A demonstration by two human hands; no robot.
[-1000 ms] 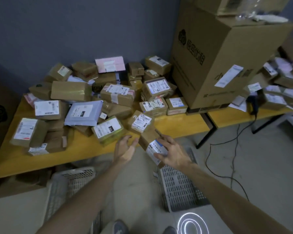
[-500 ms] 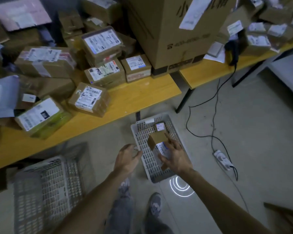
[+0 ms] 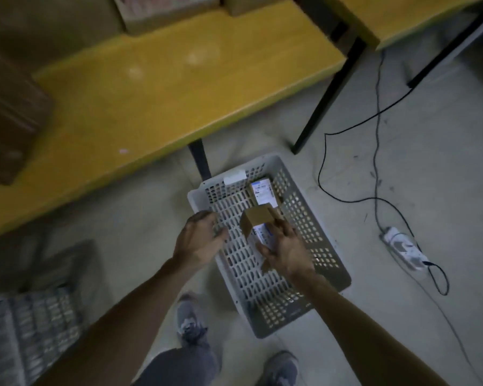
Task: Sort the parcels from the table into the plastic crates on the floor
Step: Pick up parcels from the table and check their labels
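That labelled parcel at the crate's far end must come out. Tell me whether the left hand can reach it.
Probably yes: the left hand is free over the crate, and the parcel lies uncovered, though the right hand's box hovers close.

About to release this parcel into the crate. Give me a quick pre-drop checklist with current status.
1. Right hand grips the parcel: ok.
2. Parcel over the white crate, inside its walls: ok.
3. Drop spot bare; other parcel lies at the far end: ok.
4. Left hand out of the way, near the left rim, holding nothing: ok.
5. Label suits this crate: cannot tell, blurred.
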